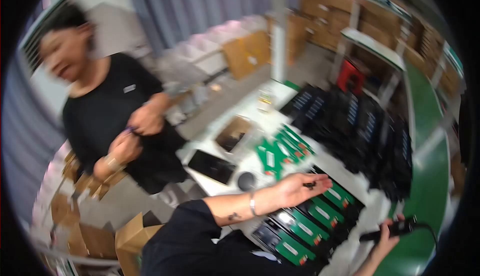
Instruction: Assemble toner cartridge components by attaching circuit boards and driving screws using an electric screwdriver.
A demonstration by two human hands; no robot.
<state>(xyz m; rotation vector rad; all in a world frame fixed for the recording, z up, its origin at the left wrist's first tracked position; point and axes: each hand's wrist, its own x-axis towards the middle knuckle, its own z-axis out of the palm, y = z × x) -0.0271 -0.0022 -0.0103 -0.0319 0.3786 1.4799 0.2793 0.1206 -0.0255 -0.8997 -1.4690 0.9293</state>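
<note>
My left hand [298, 190] reaches over the table, palm up, with several small black pieces [309, 185], like screws, held on the palm by the fingers. Beneath and beside it lie black flat units with green boards [298, 227], each board bearing a white label and an orange-red part. At the lower right, my right hand [386, 240] grips a black corded electric screwdriver [395, 229]; its cable curves off to the right. The screwdriver is held apart from the units.
Loose green boards [270, 157], a black tablet-like slab [212, 166], a round dark disc [246, 181] and a box of dark parts [234, 133] lie on the white table. Black units [350, 121] are stacked beyond. A green conveyor [431, 176] curves along the right. Another person [115, 106] stands at left, hands together.
</note>
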